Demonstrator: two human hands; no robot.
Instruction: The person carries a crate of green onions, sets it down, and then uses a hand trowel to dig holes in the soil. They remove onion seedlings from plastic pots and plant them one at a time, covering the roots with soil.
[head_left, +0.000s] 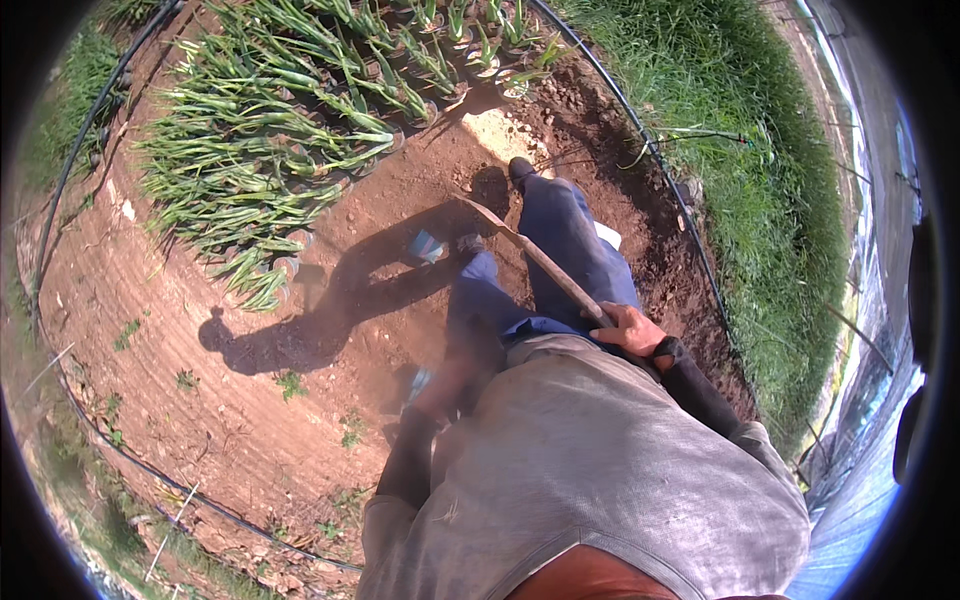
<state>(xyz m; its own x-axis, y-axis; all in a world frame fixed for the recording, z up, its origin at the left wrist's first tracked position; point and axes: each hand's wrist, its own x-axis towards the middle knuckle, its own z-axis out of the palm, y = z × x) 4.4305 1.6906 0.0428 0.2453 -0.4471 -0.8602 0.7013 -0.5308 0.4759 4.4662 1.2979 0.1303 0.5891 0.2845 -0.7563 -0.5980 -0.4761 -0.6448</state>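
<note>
My right hand (634, 330) is closed around the wooden shaft (562, 276) of a long-handled tool at my right hip. The shaft slants away between my legs, and its far part narrows to a point above the soil. I cannot tell what kind of tool head it has. My left hand (444, 394) is a blur beside my left thigh, its fingers not distinct. Close by it is a light-blue object (418, 384), also blurred; whether the hand touches it is unclear. Another light-blue object (425, 247), possibly a container, lies on the soil near my left foot.
Several potted aloe-like plants (277, 142) stand in dense rows ahead and left. Black irrigation hoses (634, 112) border the soil bed. Tall grass (780, 247) grows on the right, with sheeting (862, 457) beyond. A white object (608, 235) lies by my right leg.
</note>
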